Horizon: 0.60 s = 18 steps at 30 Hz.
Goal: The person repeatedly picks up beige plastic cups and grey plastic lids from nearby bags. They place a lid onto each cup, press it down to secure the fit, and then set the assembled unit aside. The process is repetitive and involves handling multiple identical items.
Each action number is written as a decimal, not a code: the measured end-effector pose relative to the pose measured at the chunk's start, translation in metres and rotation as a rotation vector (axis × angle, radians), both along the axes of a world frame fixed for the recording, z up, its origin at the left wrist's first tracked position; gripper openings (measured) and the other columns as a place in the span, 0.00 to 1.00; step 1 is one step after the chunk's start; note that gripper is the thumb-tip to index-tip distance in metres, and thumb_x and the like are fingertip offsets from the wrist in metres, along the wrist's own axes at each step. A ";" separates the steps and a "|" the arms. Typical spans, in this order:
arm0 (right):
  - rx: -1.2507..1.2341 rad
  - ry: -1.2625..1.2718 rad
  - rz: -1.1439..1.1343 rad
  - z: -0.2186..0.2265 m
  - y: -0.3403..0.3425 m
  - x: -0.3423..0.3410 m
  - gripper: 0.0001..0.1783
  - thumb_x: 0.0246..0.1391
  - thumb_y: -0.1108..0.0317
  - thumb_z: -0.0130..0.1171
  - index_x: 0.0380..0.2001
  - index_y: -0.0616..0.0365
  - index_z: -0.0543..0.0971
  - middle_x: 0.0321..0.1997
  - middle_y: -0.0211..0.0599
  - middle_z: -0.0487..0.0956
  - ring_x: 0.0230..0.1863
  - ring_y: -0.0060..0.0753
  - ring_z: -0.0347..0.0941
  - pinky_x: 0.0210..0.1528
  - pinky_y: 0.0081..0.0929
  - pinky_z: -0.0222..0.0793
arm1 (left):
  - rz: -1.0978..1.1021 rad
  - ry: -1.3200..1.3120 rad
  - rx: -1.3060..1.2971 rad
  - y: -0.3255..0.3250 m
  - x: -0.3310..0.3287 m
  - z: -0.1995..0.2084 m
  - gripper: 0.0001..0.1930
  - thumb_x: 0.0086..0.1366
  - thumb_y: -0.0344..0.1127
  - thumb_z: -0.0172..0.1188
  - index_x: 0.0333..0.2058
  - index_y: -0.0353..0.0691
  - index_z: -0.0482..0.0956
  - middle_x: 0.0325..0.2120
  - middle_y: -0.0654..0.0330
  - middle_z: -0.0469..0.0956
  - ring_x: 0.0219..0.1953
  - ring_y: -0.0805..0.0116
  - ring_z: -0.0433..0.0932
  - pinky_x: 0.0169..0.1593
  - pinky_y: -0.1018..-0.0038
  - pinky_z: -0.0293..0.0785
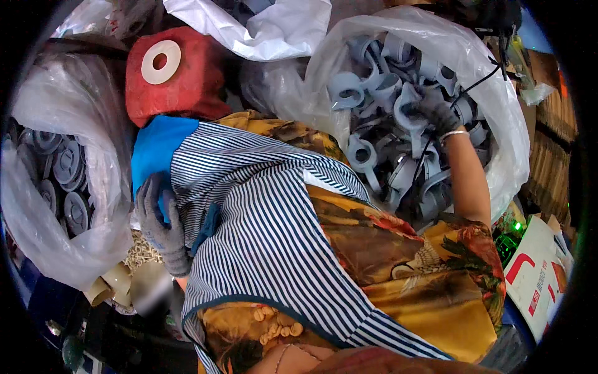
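My right hand (441, 113), in a dark glove, reaches into a clear plastic bag of grey plastic parts. Its fingertips touch a grey ring-ended plastic part (408, 112), but they blend into the dark pile, so their grip is unclear. Many similar parts, with rings and short arms, lie jumbled around it. My left hand (161, 221) wears a grey knit glove and hangs beside the striped apron (261, 230), fingers stretched out and holding nothing. A flat cream ring (161, 62) lies on a red block-shaped object (180, 87) ahead of my lap.
At the left, an open plastic bag (106, 156) holds round grey discs (68, 165). Below it are cream cylindrical pieces (118, 280) and small pale bits (143, 252). A black cable (476, 87) crosses the right bag. Stacked brown cardboard (551, 112) and a white printed box (536, 274) stand at the right.
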State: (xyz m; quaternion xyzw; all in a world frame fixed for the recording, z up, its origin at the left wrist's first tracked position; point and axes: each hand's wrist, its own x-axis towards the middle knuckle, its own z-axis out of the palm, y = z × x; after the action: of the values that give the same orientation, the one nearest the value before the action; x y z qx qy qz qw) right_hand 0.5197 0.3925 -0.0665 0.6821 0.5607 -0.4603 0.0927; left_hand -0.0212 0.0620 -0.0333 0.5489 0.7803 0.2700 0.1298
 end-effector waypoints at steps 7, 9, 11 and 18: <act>0.511 0.087 -0.241 -0.074 0.085 0.071 0.39 0.44 0.54 0.72 0.57 0.63 0.73 0.51 0.49 0.80 0.51 0.46 0.77 0.56 0.39 0.70 | -0.026 0.027 -0.023 0.006 -0.001 0.003 0.20 0.65 0.35 0.57 0.53 0.32 0.76 0.51 0.48 0.77 0.56 0.47 0.72 0.62 0.57 0.64; 0.799 -0.435 0.211 -0.062 0.076 0.029 0.40 0.46 0.49 0.69 0.59 0.59 0.71 0.53 0.52 0.78 0.55 0.54 0.74 0.58 0.43 0.68 | -0.028 0.043 -0.027 0.009 0.001 0.011 0.20 0.64 0.36 0.57 0.52 0.32 0.76 0.51 0.48 0.77 0.56 0.46 0.72 0.62 0.56 0.63; 0.804 -0.666 0.330 -0.022 0.049 -0.019 0.41 0.49 0.41 0.63 0.61 0.54 0.70 0.58 0.55 0.74 0.57 0.61 0.70 0.59 0.49 0.66 | -0.069 0.045 0.027 0.012 -0.010 -0.006 0.20 0.64 0.36 0.58 0.52 0.32 0.76 0.51 0.48 0.77 0.56 0.46 0.72 0.62 0.56 0.63; 0.285 -0.344 1.292 -0.010 -0.080 -0.096 0.16 0.51 0.57 0.59 0.41 0.49 0.80 0.42 0.45 0.81 0.44 0.49 0.78 0.44 0.44 0.74 | 0.010 0.022 -0.025 -0.009 -0.004 -0.009 0.22 0.63 0.37 0.58 0.54 0.36 0.75 0.54 0.49 0.75 0.59 0.47 0.70 0.64 0.56 0.61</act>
State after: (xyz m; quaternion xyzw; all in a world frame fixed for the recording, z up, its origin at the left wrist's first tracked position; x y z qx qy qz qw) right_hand 0.4235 0.3128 -0.0764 0.2797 0.8876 -0.1193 0.3459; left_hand -0.0247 0.0529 -0.0421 0.5465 0.7876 0.2551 0.1268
